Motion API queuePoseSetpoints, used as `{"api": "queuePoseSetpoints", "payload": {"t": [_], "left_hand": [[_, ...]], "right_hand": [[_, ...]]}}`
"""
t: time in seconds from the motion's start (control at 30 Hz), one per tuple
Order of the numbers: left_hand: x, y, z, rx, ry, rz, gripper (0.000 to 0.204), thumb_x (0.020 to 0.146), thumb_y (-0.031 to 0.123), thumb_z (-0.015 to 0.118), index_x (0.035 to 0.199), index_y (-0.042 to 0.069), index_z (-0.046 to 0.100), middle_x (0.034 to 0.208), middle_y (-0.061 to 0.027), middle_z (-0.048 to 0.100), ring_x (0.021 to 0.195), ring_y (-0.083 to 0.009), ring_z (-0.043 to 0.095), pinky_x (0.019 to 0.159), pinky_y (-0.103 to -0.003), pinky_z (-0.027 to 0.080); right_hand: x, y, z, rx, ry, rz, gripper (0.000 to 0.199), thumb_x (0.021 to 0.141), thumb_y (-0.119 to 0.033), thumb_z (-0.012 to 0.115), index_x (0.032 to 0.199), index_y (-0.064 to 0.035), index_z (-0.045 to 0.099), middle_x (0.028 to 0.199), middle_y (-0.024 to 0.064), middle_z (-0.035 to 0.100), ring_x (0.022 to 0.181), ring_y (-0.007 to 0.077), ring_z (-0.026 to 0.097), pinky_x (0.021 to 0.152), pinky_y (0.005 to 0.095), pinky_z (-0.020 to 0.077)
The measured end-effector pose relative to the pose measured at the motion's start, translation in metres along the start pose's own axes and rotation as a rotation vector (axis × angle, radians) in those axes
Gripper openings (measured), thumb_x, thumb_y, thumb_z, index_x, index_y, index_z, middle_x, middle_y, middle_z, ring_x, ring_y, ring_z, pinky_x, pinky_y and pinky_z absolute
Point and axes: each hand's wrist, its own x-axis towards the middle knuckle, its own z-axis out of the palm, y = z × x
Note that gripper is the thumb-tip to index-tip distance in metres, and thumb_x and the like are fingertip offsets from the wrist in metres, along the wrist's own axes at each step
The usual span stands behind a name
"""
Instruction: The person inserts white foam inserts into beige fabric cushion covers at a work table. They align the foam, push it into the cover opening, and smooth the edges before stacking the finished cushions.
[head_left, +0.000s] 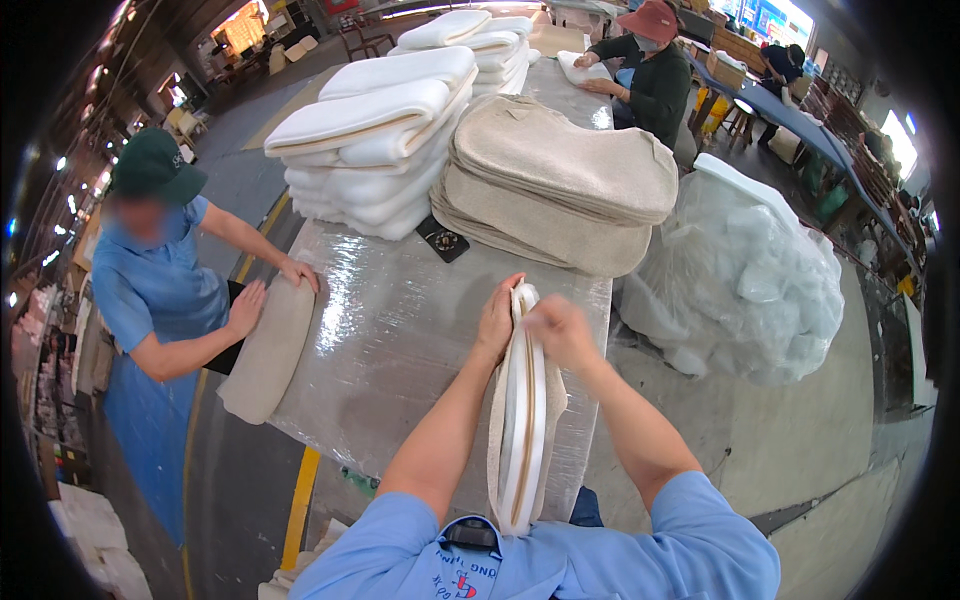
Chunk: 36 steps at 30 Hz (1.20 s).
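Note:
A long beige cushion cover (494, 410) stands on edge between my forearms, its near end against my body. White padding (512, 430) shows along its gap, and a brownish zipper strip (527, 425) runs lengthwise down it. My left hand (494, 322) grips the far end from the left, fingers along its side. My right hand (560, 330) is closed against the right side of that same end, a little blurred. Whatever its fingers pinch is hidden.
The plastic-wrapped table (370, 370) carries beige covers (560, 170), white pads (370, 120) and a small black item (443, 240). A bulging clear bag (740, 270) stands right. A co-worker at left (160, 270) presses a beige piece (272, 350); another person (650, 80) works at the far end.

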Motion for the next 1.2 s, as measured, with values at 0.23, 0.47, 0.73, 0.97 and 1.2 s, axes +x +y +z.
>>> {"api": "queuePoseSetpoints", "payload": {"t": [0.23,0.47,0.73,0.97,1.2], "left_hand": [[0.002,0.002,-0.005,0.016,0.056,0.049,0.055,0.116,0.033,0.029,0.146,0.003,0.062,0.146,-0.019,0.064,0.137,-0.0296,0.058,0.118,-0.037,0.04],[-0.003,0.0,0.001,0.052,0.062,0.027,0.054,0.116,0.033,0.03,0.144,0.002,0.063,0.145,-0.0198,0.064,0.137,-0.0308,0.059,0.118,-0.038,0.041],[-0.001,0.009,-0.002,-0.052,0.122,-0.014,0.054,0.116,0.037,0.035,0.143,0.001,0.065,0.139,-0.0176,0.068,0.133,-0.0275,0.06,0.114,-0.037,0.043],[-0.031,0.045,0.016,-0.083,0.195,-0.003,0.047,0.109,0.027,0.06,0.147,0.0,0.062,0.127,-0.0182,0.075,0.11,-0.0243,0.072,0.1,-0.037,0.055],[-0.084,0.042,-0.057,-0.157,0.682,-0.029,0.033,0.107,0.01,0.06,0.138,-0.001,0.059,0.111,-0.0156,0.08,0.096,-0.016,0.072,0.082,-0.032,0.055]], "right_hand": [[0.029,0.06,-0.083,0.357,0.551,0.547,0.013,0.107,-0.016,0.062,0.112,-0.0068,0.07,0.076,-0.0011,0.063,0.056,0.0077,0.054,0.049,0.0273,0.0441],[0.042,0.0,-0.009,0.104,-0.078,0.394,0.02,0.103,-0.02,0.071,0.113,-0.0034,0.072,0.081,0.0004,0.067,0.063,0.0073,0.058,0.056,0.0278,0.0466],[0.082,-0.047,-0.039,0.487,0.334,0.212,0.014,0.104,-0.012,0.067,0.108,-0.0045,0.077,0.078,-0.0031,0.066,0.063,0.0053,0.054,0.057,0.0259,0.0424],[0.031,-0.048,0.016,0.189,0.087,0.231,0.063,0.092,0.01,0.061,0.151,-0.0096,0.057,0.116,0.01,0.077,0.106,0.0199,0.072,0.095,0.0336,0.0551],[0.021,-0.064,0.052,-0.102,-0.105,-0.199,0.1,0.084,0.001,0.079,0.17,-0.0148,0.031,0.15,0.0174,0.062,0.14,0.0339,0.057,0.118,0.0453,0.0427]]}}
